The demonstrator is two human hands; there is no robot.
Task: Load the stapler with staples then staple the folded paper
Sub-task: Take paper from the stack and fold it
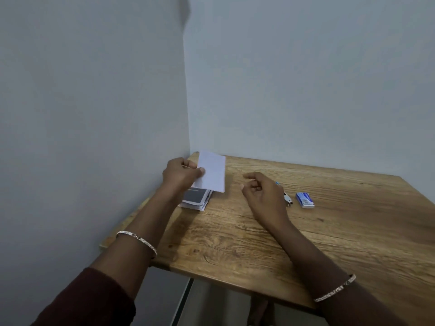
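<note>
Near the far corner of the wooden table, at about 11 o'clock from the person, the left hand holds the folded paper lifted above a small stack of booklets. The paper looks light and thin, so it should bend easily and can slip if it is pinched too softly; the best place to take it seems to be near the folded edge, where the layers stay together. The thumb and fingers of the left hand are closed on the left edge of the paper, and the sheet stands almost upright. The right hand hovers at about 1 o'clock, empty, with the fingers loosely curled and the index finger a little stretched toward the paper; it touches nothing. Just behind this hand, partly hidden, lies the small metal stapler, and near it at 2 o'clock rests the blue staple box. The stapler is probably stiff and a bit slippery, so it should be gripped around its body. Whether the stapler is already loaded cannot be told.
</note>
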